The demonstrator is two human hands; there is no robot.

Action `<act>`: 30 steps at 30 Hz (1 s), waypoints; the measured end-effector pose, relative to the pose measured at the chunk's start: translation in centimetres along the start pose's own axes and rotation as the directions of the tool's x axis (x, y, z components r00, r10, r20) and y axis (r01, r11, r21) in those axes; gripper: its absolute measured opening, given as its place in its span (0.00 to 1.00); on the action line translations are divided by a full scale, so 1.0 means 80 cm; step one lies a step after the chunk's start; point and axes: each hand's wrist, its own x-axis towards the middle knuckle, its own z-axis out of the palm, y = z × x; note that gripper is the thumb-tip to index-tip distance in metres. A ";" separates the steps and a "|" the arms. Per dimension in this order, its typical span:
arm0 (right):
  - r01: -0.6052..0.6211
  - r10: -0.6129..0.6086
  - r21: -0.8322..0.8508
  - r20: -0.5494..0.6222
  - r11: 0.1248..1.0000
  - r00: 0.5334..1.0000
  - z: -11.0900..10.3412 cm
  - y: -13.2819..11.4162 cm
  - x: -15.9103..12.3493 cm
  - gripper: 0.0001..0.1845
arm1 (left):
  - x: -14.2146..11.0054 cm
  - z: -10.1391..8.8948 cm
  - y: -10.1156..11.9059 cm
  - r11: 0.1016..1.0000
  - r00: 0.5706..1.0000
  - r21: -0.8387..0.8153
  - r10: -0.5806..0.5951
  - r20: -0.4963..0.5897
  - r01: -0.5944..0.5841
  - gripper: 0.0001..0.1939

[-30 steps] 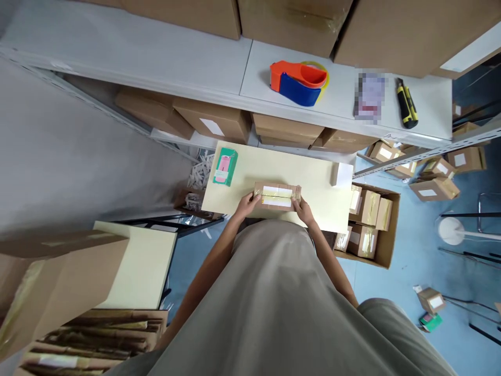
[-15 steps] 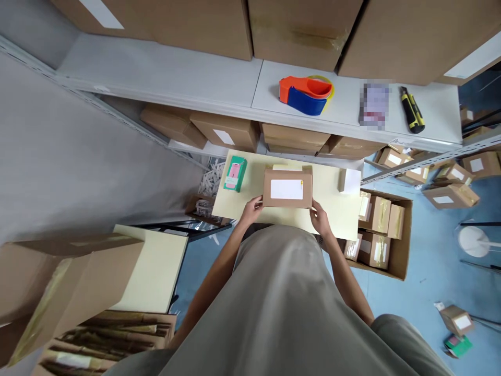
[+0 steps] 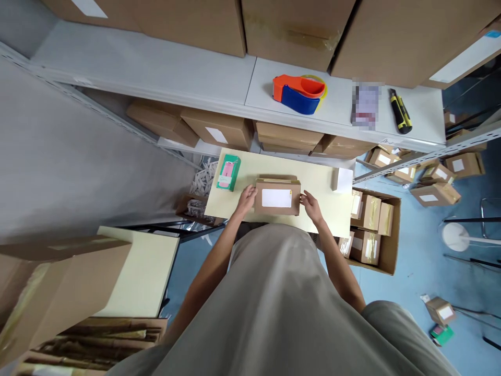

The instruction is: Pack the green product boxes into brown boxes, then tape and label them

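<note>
A small brown cardboard box (image 3: 277, 211) with a white label on the side facing me is on the pale yellow table (image 3: 317, 180). My left hand (image 3: 247, 200) is at its left end, fingertips against the cardboard. At the opposite end, my right hand (image 3: 312, 207) has its fingers bent and touching the box's right edge. The box is held between both hands. Left of it lies a green box with a pink front (image 3: 228, 173). A small white box (image 3: 342, 180) stands near the table's right edge.
Above the table, a grey shelf (image 3: 164, 68) carries an orange and blue tape dispenser (image 3: 299, 94), a blurred-out item (image 3: 366, 106) and a yellow-black box cutter (image 3: 400, 111). An open carton (image 3: 393, 237) holding several taped boxes stands right. Another table (image 3: 144, 277) is at left.
The box has come down and nearer my body, showing more of its far top edge. Both hands have shifted up along its ends. The whole view has shifted slightly.
</note>
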 end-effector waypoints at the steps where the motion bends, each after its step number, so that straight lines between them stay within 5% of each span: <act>1: 0.028 -0.028 0.001 -0.009 1.000 1.000 0.000 -0.005 -0.005 0.53 | -0.004 -0.003 0.004 0.999 1.000 -0.034 0.003 0.002 -0.003 0.29; 5: 0.086 -0.086 -0.020 -0.045 0.996 0.995 -0.005 -0.022 -0.035 0.56 | -0.033 -0.020 0.010 0.974 0.995 -0.220 0.067 0.074 -0.049 0.35; 9: 0.002 -0.001 0.042 -0.031 0.999 1.000 -0.002 -0.022 -0.055 0.54 | -0.053 -0.022 0.002 0.962 0.997 -0.274 0.032 0.069 -0.012 0.40; 13: -0.070 0.070 -0.003 -0.022 0.998 0.997 0.004 -0.015 -0.057 0.53 | -0.062 -0.013 -0.012 0.988 0.992 0.093 0.117 0.042 -0.121 0.30; 16: -0.101 0.098 -0.235 -0.024 0.967 0.995 0.010 -0.028 -0.054 0.50 | -0.071 -0.002 -0.013 0.886 0.975 0.408 0.208 0.079 -0.222 0.20; 20: -0.166 0.149 -0.634 -0.081 0.755 0.986 0.036 -0.070 -0.043 0.56 | -0.088 0.018 0.009 0.711 0.968 0.657 0.194 0.158 -0.250 0.54; 25: -0.188 0.180 -0.824 -0.106 0.535 0.978 0.071 -0.109 -0.027 0.64 | -0.084 0.034 0.062 0.425 0.961 0.867 0.026 0.275 -0.260 0.67; 30: -0.129 0.227 -0.842 -0.008 0.523 0.974 0.058 -0.130 -0.029 0.56 | -0.064 0.017 0.104 0.427 0.946 0.860 -0.035 0.323 -0.278 0.71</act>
